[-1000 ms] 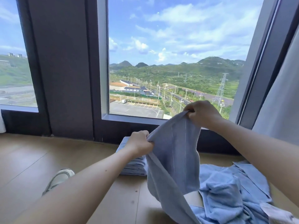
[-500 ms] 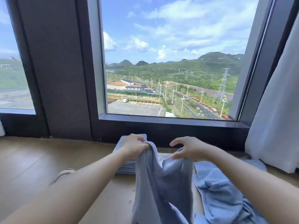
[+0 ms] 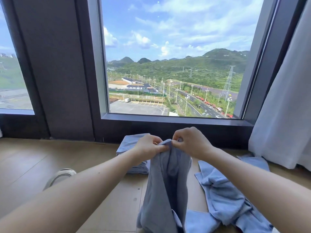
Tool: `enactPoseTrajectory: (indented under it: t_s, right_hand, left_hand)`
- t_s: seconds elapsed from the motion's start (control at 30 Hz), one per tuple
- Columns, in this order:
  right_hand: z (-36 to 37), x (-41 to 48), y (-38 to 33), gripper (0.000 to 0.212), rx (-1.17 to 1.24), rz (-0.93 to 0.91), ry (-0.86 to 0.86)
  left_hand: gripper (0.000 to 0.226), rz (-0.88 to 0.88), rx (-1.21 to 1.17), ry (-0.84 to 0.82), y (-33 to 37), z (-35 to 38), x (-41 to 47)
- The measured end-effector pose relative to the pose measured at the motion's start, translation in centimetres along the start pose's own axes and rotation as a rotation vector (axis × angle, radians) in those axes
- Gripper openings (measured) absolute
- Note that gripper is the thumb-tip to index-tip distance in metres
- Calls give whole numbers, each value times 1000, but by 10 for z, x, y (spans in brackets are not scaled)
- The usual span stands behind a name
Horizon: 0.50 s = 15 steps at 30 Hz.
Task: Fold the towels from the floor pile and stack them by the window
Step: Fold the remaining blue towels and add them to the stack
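**Both hands gather the top edge of a blue towel**

A pale blue towel [image 3: 166,185] hangs in the air in front of the person, its lower end trailing down to the floor at the bottom of the view. The left hand [image 3: 148,148] and the right hand [image 3: 190,143] meet at its upper edge, each with fingers curled and pinching the cloth, knuckles almost touching. Just behind the left hand, a stack of folded towels [image 3: 130,145] sits on the floor against the wall below the window [image 3: 168,64]. To the right of the hanging towel, the loose pile of unfolded towels [image 3: 223,195] lies crumpled and spread out.

The floor [image 3: 33,162] is light wooden planking. A white shoe [image 3: 61,175] shows beside the left forearm. A dark wall panel [image 3: 55,64] separates the large window from a narrower pane at the left edge. A white curtain [image 3: 282,98] hangs at the right, its hem near the far edge of the pile. Outside are green hills, a road and a car park.
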State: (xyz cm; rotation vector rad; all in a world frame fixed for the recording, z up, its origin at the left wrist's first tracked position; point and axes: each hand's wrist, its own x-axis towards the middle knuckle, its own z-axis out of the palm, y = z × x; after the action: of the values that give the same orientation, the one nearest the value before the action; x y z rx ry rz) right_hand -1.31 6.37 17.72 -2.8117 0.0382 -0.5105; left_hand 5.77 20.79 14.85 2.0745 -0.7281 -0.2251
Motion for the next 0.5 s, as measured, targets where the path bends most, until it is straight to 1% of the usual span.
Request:
enactPoseTrajectory:
  t_s: [0.07, 0.13, 0.17, 0.23, 0.27, 0.3, 0.37, 0.43, 0.5]
  right_hand:
    - [-7, -1, 6, 14, -61, 70, 77]
    - [-17, 2, 21, 17, -77, 191, 179]
    - [-23, 2, 30, 17, -61, 247, 218]
    - [-30, 0, 44, 14, 16, 288, 190]
    - [-29, -3, 46, 13, 90, 271, 129]
    - [-25, -7, 42, 15, 171, 232, 46]
    - [-11, -14, 22, 32, 248, 129, -111]
    - [3, -13, 2, 43, 215, 35, -184]
    - [15, -9, -8, 37, 140, -36, -198]
  left_hand:
    - [20, -12, 180, -35, -7, 3, -4]
    - [26, -59, 406, -66, -22, 2, -9]
    - [24, -88, 447, -81, -30, -1, -11]
    - [16, -116, 378, -65, -39, -7, -12]
    - [16, -115, 316, -35, -39, -10, -12]
    - [19, -109, 251, 2, -36, -10, -12]
    - [30, -80, 171, 42, -26, -4, -11]
    - [32, -69, 98, 7, -16, 7, -10]
    - [29, -91, -10, -12, -10, 14, -8]
